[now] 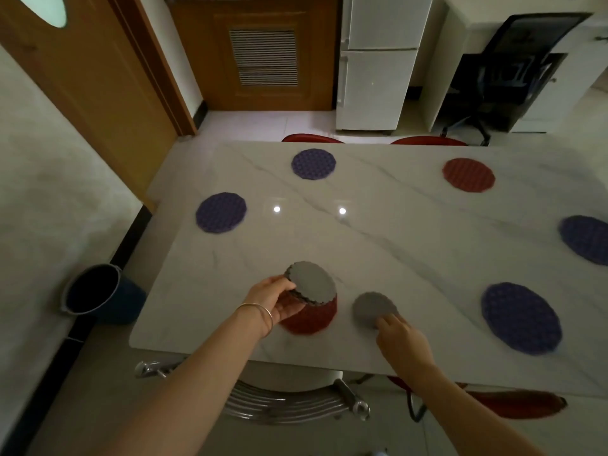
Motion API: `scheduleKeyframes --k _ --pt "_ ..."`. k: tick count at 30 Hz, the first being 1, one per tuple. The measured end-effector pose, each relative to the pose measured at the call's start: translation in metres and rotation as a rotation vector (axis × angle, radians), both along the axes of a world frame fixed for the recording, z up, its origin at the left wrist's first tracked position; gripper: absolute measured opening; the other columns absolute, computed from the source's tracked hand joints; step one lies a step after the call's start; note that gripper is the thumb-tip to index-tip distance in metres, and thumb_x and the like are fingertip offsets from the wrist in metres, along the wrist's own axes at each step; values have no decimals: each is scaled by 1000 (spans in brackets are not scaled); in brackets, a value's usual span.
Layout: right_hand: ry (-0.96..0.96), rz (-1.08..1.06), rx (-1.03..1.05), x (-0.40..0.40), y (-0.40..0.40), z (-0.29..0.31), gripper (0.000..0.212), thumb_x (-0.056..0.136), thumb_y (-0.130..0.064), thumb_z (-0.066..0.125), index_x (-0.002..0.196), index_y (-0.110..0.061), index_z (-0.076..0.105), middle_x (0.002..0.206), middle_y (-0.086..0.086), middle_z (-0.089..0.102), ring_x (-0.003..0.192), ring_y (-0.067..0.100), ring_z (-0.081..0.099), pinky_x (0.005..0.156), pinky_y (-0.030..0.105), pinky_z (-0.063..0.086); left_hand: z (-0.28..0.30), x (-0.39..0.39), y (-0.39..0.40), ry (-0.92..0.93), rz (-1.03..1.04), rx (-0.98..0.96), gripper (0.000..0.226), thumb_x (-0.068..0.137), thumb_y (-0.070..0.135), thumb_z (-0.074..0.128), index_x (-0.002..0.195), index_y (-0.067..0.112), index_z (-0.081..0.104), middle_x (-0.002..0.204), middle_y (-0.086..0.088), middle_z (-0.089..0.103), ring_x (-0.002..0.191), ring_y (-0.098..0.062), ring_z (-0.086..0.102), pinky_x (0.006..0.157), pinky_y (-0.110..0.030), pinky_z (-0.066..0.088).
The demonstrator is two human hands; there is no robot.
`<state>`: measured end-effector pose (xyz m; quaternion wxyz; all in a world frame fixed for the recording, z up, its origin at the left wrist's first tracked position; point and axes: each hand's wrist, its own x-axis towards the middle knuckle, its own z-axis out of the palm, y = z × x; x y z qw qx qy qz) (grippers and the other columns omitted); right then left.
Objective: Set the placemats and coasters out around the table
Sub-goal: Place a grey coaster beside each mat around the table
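Coasters: grey stack (311,286) gripped in left hand (274,301) above the red placemat (312,317) near the table's (394,232) front edge.
Single coaster (373,307): flat beside that placemat, right hand's (403,340) fingertips resting on it.
Tip: press flat, slide just clear of the placemat.
Look: round, grey, scalloped rims.
Placemats: six laid along the edges.

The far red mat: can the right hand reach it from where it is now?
Probably not without leaning. The right hand rests on a grey coaster at the near edge, and the far red mat lies across the table near the far edge. Nothing stands between them; only the distance counts.
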<state>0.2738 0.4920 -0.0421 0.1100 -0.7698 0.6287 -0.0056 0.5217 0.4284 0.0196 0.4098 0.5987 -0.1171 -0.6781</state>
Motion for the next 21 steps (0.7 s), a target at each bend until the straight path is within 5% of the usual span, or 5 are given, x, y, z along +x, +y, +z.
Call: scheduleKeyframes --k 6,9,13,16,21 --pt "3 -33 70 -5 3 -18 25 89 -14 48 108 -16 64 120 1 57 106 22 56 70 33 53 0 -9 0 2 -59 -27 13 89 -7 48 89 4 56 83 -20 61 68 -27 61 50 -36 58" --pt "-223 -166 -117 0 -2 3 24 89 -20 54 112 -17 62 116 3 63 100 21 59 68 27 49 2 -16 -1 2 -81 -49 13 89 -6 48 90 4 56 83 -19 61 69 -27 61 48 -35 59" --pt "-531 -237 -204 13 -25 55 40 90 -33 57 127 -19 52 128 -3 54 114 14 50 92 27 42 10 -42 -7 16 -155 -73 14 89 -4 50 98 4 58 82 -18 63 59 -22 67 50 -35 59" --pt "-516 -128 -99 5 -36 87 50 83 -43 64 127 -23 53 132 -5 50 118 13 47 98 29 41 20 -75 -14 70 -244 -103 22 89 -6 50 110 0 54 84 -20 63 68 -27 64 59 -39 60" --pt "-551 -148 -164 -49 -34 114 36 74 -27 77 107 -13 68 114 7 62 100 24 60 88 38 51 41 -143 -17 138 -378 -163 25 87 -5 53 112 -2 56 86 -20 66 67 -26 69 56 -36 59"
